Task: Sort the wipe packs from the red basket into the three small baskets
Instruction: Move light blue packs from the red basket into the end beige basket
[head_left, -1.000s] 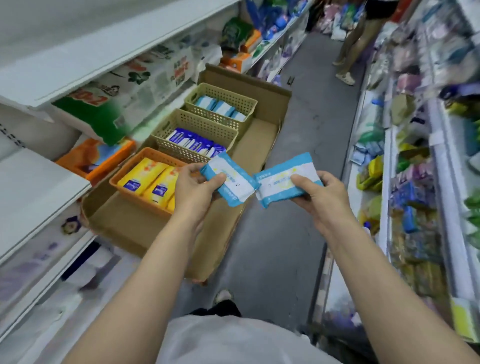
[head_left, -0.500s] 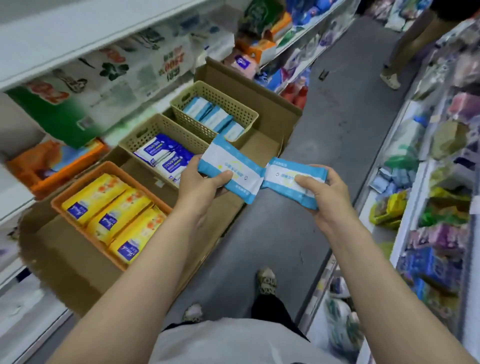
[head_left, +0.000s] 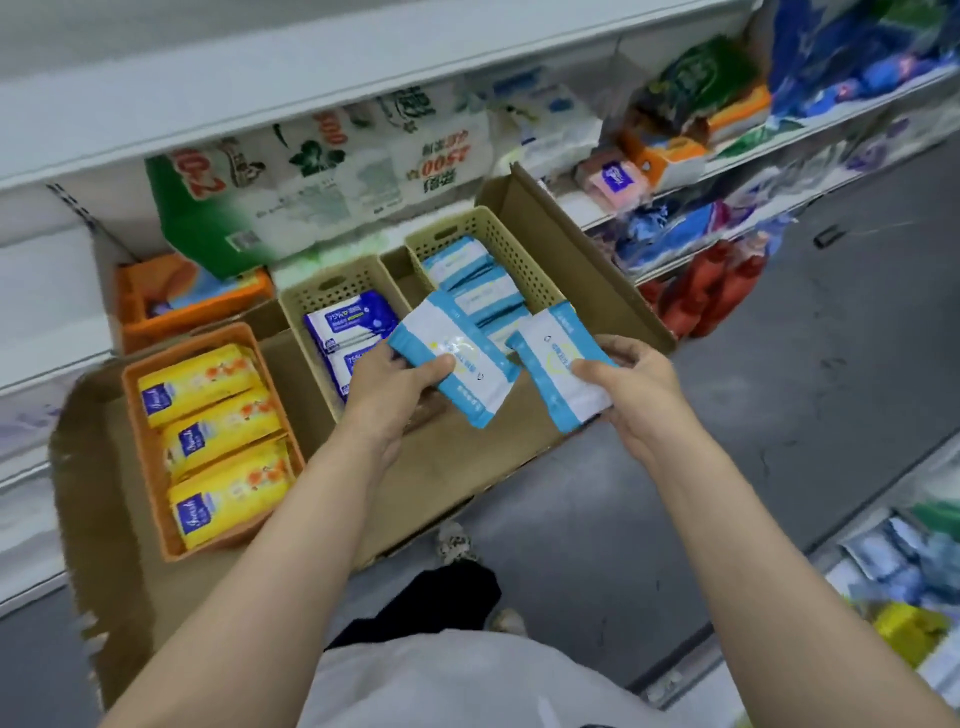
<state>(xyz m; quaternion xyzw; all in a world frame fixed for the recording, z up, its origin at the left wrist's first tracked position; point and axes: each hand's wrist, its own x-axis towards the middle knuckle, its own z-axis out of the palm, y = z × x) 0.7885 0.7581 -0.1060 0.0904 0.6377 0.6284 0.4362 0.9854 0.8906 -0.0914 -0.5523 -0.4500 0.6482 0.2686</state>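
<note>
Each hand, left hand and right hand, pinches a pale-blue pack near the far basket; all three baskets already hold sorted packs.

The left hand and its light-blue-and-white wipe pack cover part of the dark-blue packs in the middle beige perforated basket; print on every pack is too blurred to read, and shelf goods at the right edge are cut off
</note>
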